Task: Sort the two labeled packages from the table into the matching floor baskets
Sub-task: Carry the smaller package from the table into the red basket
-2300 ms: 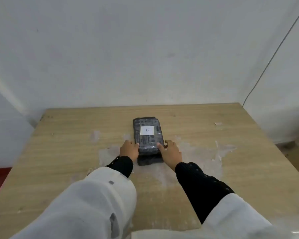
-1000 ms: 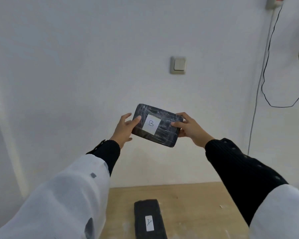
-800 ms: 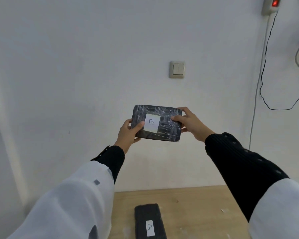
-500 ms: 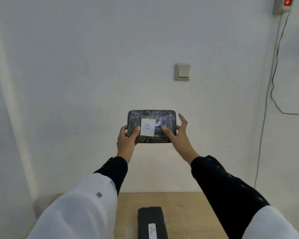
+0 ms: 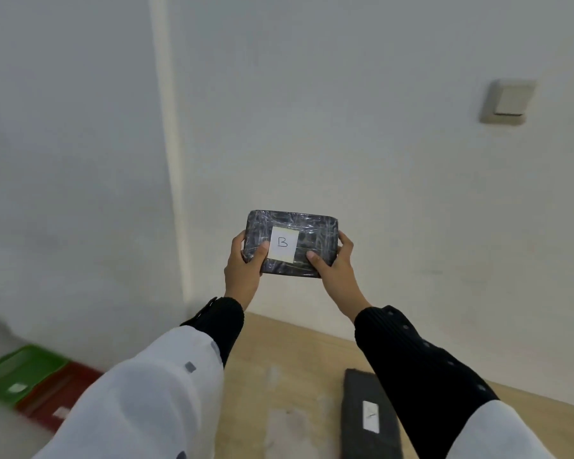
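Grasping package B point(image 5: 291, 247) by its short edges, both hands' grip holds it in open air.

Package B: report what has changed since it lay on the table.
Both hands lifted package B off the stack, turned it sideways and raised it, label facing the camera. The left hand and right hand still grip its ends. The other package stayed on the table.

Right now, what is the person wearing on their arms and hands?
Both hands are bare: the left hand and the right hand wear no gloves, and no rings or watch show. Each forearm is covered by a black ribbed knit cuff that runs to the wrist. Over that, a loose white sleeve with small grey square marks covers the upper forearm. The right black sleeve shows small raised dots.
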